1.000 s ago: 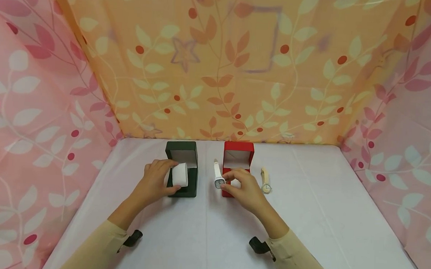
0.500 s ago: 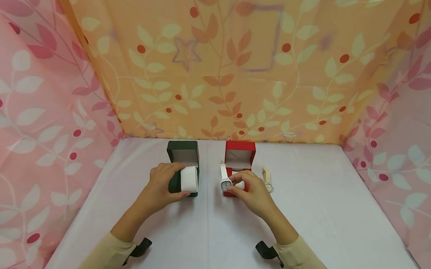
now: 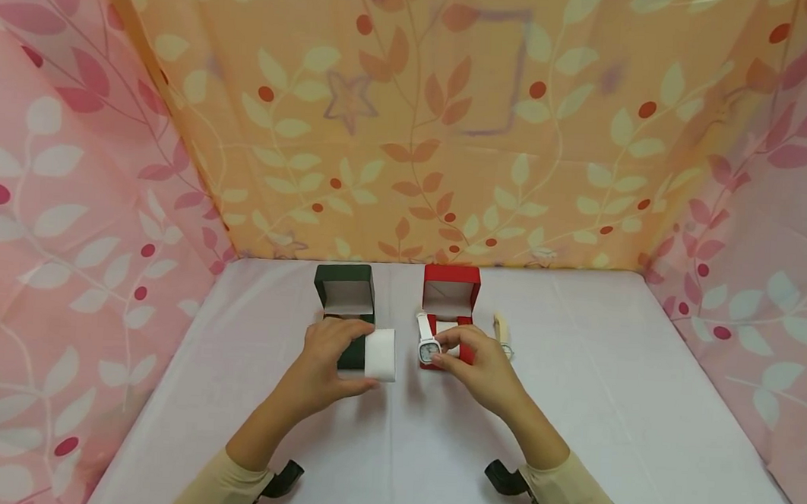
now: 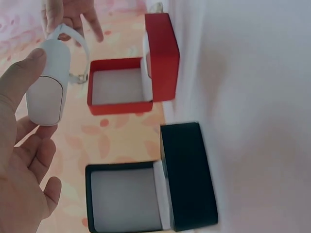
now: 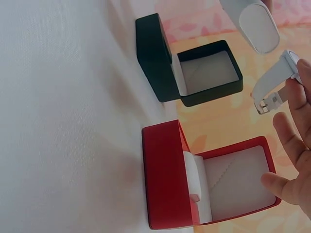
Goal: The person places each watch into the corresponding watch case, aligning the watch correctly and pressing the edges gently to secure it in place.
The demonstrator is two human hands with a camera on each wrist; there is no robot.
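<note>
My left hand (image 3: 322,366) pinches a white watch cushion (image 3: 381,355) between thumb and fingers, above the table and to the right of the green watch box (image 3: 344,273). That box stands with its lid up. In my right hand (image 3: 486,370), thumb and fingertips hold a white-strapped wristwatch (image 3: 429,351) by its square case. The strap hangs in a loop, its buckle (image 5: 263,105) visible in the right wrist view. Cushion and watch are close together but apart. Behind the right hand stands the red watch box (image 3: 452,276), lid up, with a white cushion (image 3: 446,327) inside.
A cream-strapped watch (image 3: 501,329) lies right of the red box, partly hidden by my right hand. White cloth covers the table (image 3: 608,400). An orange patterned curtain (image 3: 410,130) closes the back, with pink patterned cloth (image 3: 88,266) at both sides.
My left hand has lifted the cushion out of the green box and carried it right and towards me. The right hand with the watch has shifted slightly right.
</note>
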